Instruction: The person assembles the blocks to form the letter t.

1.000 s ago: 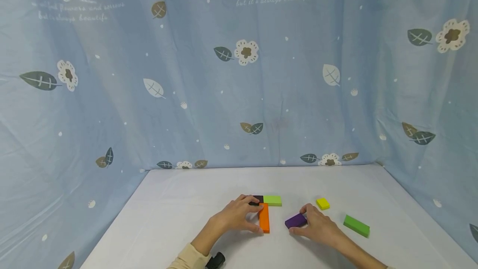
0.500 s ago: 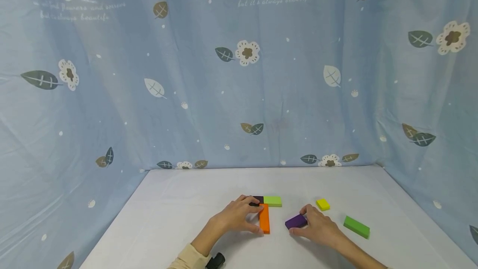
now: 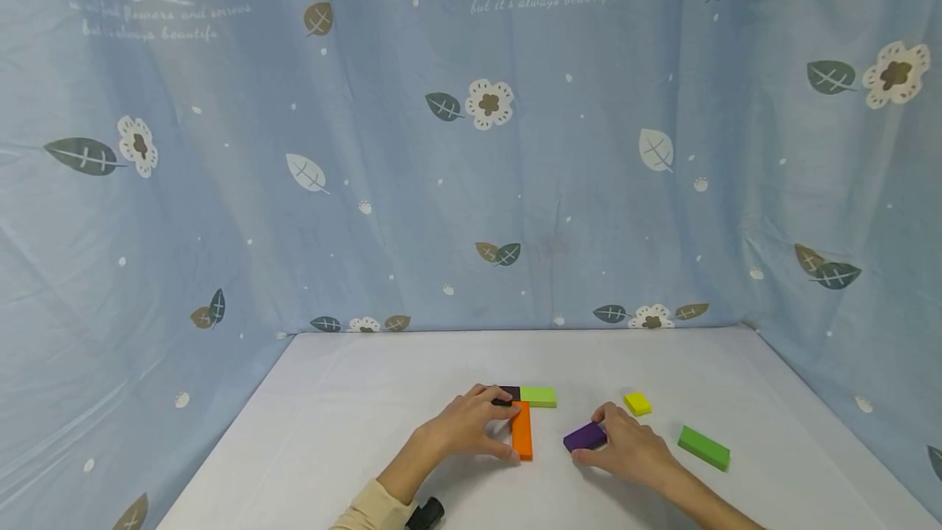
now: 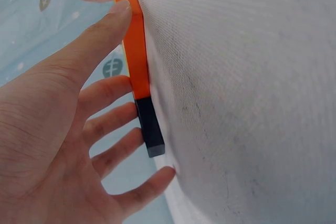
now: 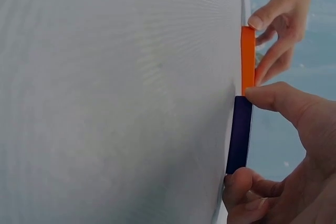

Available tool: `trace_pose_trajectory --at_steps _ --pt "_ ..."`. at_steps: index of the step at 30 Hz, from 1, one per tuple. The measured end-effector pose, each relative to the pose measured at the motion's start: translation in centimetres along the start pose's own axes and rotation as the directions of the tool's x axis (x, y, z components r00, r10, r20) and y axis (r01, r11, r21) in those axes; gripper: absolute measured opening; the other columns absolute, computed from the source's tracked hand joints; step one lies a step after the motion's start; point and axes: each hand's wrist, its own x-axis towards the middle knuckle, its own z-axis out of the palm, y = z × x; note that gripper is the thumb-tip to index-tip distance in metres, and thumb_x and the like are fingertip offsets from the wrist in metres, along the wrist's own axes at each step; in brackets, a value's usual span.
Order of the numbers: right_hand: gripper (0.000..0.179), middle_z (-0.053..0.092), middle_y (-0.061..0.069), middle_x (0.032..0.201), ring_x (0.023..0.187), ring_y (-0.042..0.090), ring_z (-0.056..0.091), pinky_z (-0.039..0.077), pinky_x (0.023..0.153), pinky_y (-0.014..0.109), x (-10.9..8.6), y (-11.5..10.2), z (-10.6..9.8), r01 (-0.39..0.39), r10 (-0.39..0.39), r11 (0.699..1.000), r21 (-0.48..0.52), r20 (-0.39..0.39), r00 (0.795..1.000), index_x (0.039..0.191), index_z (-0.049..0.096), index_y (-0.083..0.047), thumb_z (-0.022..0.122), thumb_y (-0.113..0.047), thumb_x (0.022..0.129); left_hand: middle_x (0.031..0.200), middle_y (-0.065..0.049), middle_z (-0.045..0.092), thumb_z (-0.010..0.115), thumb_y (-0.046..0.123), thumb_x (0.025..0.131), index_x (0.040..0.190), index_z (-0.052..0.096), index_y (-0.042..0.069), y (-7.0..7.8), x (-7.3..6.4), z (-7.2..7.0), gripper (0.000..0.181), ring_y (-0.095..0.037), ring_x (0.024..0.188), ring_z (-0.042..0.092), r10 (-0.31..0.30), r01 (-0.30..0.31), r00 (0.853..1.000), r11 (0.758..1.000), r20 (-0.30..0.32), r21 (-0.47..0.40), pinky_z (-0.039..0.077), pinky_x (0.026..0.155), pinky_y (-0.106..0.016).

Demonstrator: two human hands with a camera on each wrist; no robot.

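My left hand (image 3: 468, 424) spans the orange block (image 3: 521, 432), thumb at its near end and index finger by its far end. Other fingers of that hand lie along the black block (image 4: 150, 129), which sits end-on to the orange one in the left wrist view. A light green block (image 3: 539, 397) lies in line with the black one at the back. To the right, my right hand (image 3: 627, 444) pinches a dark purple block (image 3: 585, 437) by its two ends, thumb on one and curled fingers on the other. The purple block lies slanted, apart from the orange one in the head view.
A small yellow block (image 3: 637, 403) lies just behind my right hand, and a longer green block (image 3: 704, 448) to its right. A black object (image 3: 425, 514) is by my left wrist. Blue patterned curtain (image 3: 471, 186) hangs around the white table (image 3: 353, 399).
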Motion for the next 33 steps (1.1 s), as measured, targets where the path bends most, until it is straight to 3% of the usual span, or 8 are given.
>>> trace_pose_trajectory --at_steps 17,33 --pt "0.069 0.063 0.005 0.097 0.079 0.017 0.055 0.046 0.067 0.034 0.06 0.71 -0.59 0.006 -0.006 0.998 0.058 -0.002 1.0 0.11 0.057 -0.008 0.085 -0.053 0.065 0.143 0.004 0.051 0.072 0.064 0.077 0.139 0.057 0.028 -0.07 0.01 0.11 0.073 -0.018 0.125 0.047 0.041 -0.041 0.999 0.999 -0.03 0.007 0.048 0.095 -0.043" --pt "0.069 0.06 0.003 0.092 0.078 0.015 0.054 0.046 0.064 0.029 0.73 0.94 -0.87 0.056 -0.054 0.998 0.034 -0.05 0.997 0.114 0.057 -0.007 0.087 -0.046 0.065 0.143 0.005 0.051 0.072 0.064 0.077 0.139 0.057 0.028 -0.23 0.01 0.15 0.073 -0.017 0.125 0.046 0.036 -0.036 0.999 0.999 -0.018 -0.008 0.048 0.094 -0.042"
